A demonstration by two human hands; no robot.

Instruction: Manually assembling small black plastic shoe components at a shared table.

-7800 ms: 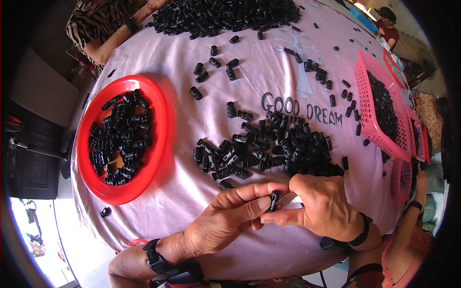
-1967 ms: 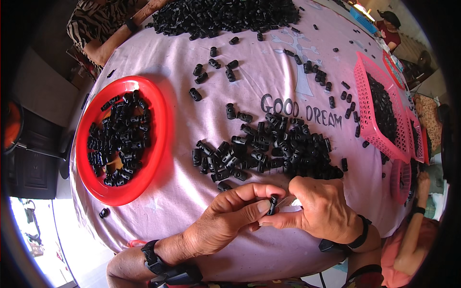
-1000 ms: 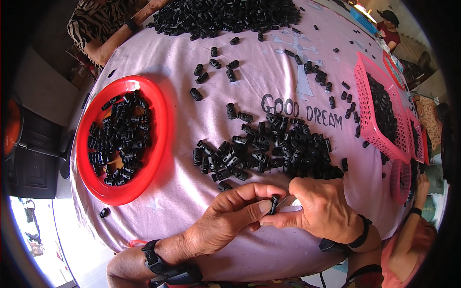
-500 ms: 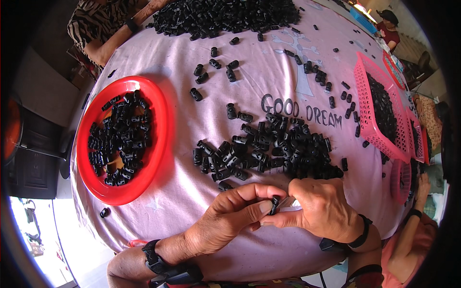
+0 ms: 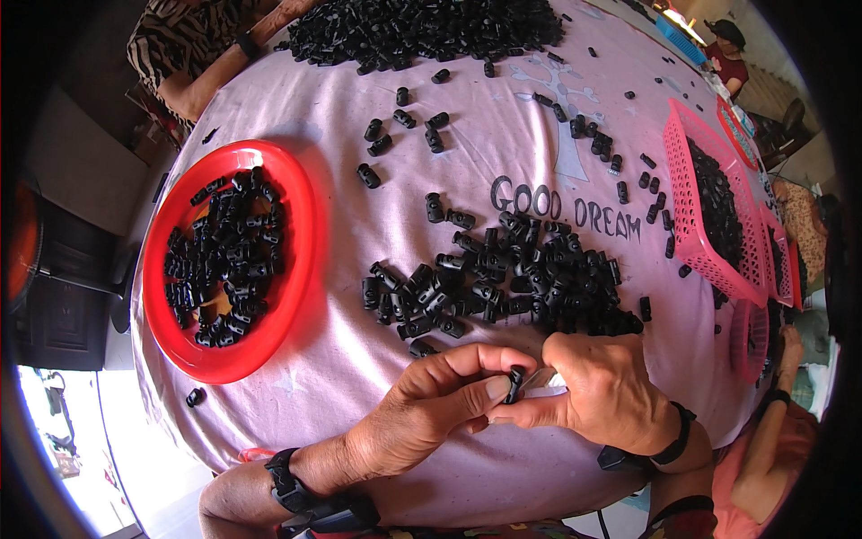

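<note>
Between thumb and forefinger my left hand (image 5: 429,402) pinches one small black cord lock (image 5: 514,384). My right hand (image 5: 608,393) is closed on a thin, clear-whitish piece (image 5: 548,386), whose kind I cannot make out; it sits right beside the cord lock. Whether the two touch is hard to tell, as my fingers cover part of both. Just beyond my hands lies a loose heap of black cord locks (image 5: 557,278) on the pink cloth (image 5: 359,72). To the left, a round red tray (image 5: 301,296) holds many more cord locks.
A large black pile (image 5: 422,31) lies at the far edge, near another person's arm (image 5: 211,85). Pink mesh baskets (image 5: 687,216) with black parts stand at the right. Single cord locks (image 5: 368,175) are scattered across the cloth. Another person's forearm (image 5: 763,449) shows at the right.
Both hands keep nearly the same place and grip. The view has shifted very slightly; the cord locks on the cloth lie as before.
</note>
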